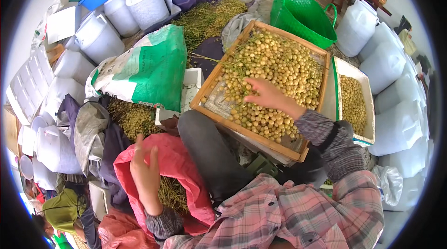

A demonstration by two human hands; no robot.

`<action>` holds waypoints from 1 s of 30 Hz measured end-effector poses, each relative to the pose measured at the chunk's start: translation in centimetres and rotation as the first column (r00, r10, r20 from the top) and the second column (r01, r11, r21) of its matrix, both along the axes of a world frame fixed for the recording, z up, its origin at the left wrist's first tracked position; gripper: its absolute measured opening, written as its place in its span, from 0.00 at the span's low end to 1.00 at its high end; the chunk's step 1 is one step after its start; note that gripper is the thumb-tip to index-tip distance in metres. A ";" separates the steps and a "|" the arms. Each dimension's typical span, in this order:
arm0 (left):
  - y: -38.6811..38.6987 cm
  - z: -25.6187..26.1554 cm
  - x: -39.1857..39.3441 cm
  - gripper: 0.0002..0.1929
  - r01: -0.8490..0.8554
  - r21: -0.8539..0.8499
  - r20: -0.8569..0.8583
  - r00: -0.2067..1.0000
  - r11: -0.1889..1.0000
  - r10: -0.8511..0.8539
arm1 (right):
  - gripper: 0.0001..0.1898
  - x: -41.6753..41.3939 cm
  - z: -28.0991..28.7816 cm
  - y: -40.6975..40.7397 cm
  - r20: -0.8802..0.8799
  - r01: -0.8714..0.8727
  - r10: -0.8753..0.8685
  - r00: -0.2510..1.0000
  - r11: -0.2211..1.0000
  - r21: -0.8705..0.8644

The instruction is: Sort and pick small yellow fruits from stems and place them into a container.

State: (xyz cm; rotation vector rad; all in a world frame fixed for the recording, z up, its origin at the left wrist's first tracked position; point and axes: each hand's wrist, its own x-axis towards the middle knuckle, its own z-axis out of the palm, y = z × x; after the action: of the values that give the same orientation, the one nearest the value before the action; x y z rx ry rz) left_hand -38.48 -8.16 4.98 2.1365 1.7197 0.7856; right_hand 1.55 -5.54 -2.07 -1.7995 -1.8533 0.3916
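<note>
My right hand (263, 94) reaches over a wooden-framed sieve tray (260, 25), its fingertips among a layer of small round yellow-green fruits (279, 60). Whether it grips any of them I cannot tell. Thin green stems (232, 64) lie along the left part of the fruits, and one long stalk sticks out past the frame. My left hand (146, 172) hangs above a red woven sack (188, 175) with its fingers apart and nothing in them. Inside the sack's mouth are dry stems (173, 193).
A foam box (371, 116) of loose fruits stands right of the tray. Beyond it is a green woven basket (302, 18). A green-and-white sack (153, 71) lies at left, near heaped fruits (223, 15). White plastic jugs (394, 123) line both sides. Another person (64, 210) bends at lower left.
</note>
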 end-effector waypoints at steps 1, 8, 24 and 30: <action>0.8 -0.1 1.4 0.19 0.102 0.096 -0.018 0.995 0.990 -0.100 | 0.12 -0.4 -1.4 0.3 -0.006 -0.035 0.035 0.999 0.999 0.012; 5.3 -3.2 15.5 0.19 0.600 -0.152 0.611 0.682 0.785 -0.402 | 0.16 3.2 2.0 0.2 -0.360 0.073 -0.001 0.933 0.980 0.186; 3.6 -7.5 32.8 0.18 0.927 -0.334 0.943 0.325 0.173 0.076 | 0.14 8.1 2.5 -4.3 -0.806 0.375 -0.297 0.512 0.922 -0.101; 3.4 -7.7 33.3 0.15 0.890 -0.409 0.912 0.407 0.203 0.053 | 0.14 9.5 -0.2 -3.7 -0.832 0.445 -0.357 0.425 0.883 -0.152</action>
State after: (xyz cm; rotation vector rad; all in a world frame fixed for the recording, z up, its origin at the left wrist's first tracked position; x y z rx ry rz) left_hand -5.14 -4.74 -2.72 0.9996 0.4760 0.2716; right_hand 11.06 -9.25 -2.22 -1.4793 -0.6919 0.8021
